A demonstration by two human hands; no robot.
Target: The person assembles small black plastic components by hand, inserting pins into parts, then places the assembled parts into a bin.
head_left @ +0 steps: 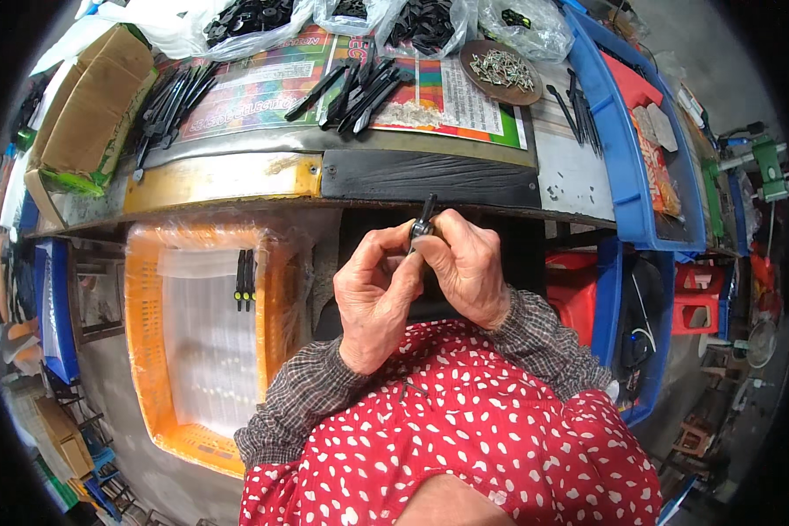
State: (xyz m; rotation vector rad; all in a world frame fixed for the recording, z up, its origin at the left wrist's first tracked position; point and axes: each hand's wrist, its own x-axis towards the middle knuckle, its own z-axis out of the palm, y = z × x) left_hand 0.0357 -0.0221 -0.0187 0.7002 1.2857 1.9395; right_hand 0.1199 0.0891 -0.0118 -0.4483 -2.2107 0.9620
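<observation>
Head view: small, slim black plastic piece (423,224) just to the near side of the flat black table-edge strip (430,181). Left hand (377,287) and right hand (469,267) pinch it, thumbs against forefingers. Judged step: two-handed adjusting; next move likely needs steady, aligned pressure.

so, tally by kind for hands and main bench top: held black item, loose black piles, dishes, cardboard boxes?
Held black item: 1
Loose black piles: 3
Brown dish: 1
Cardboard box: 1
Total: 6
</observation>
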